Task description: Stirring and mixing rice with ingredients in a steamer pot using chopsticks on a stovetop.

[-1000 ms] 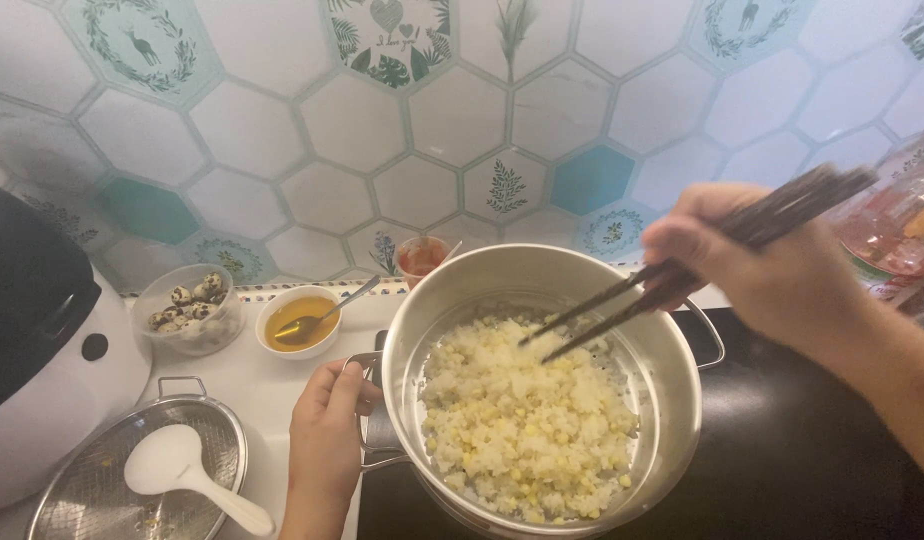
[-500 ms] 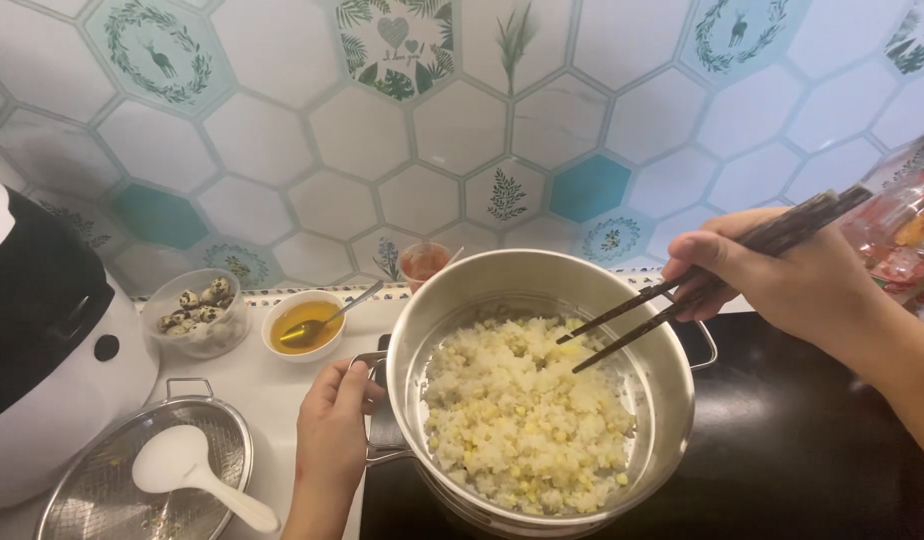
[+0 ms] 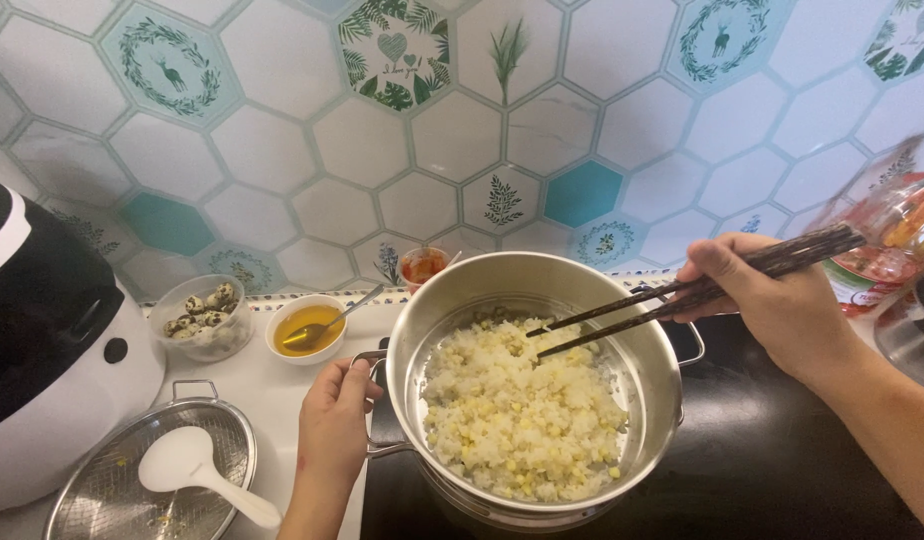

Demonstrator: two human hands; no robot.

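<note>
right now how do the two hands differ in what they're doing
The left hand clasps the steel pot by its side handle, low at the near rim. The right hand is raised at the far side, its grip pinching dark chopsticks whose tips point into the rice. Both are bare.

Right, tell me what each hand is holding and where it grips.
The right hand holds dark chopsticks near their top ends, tips over the rice. The left hand grips the steel pot by its left side handle.
</note>
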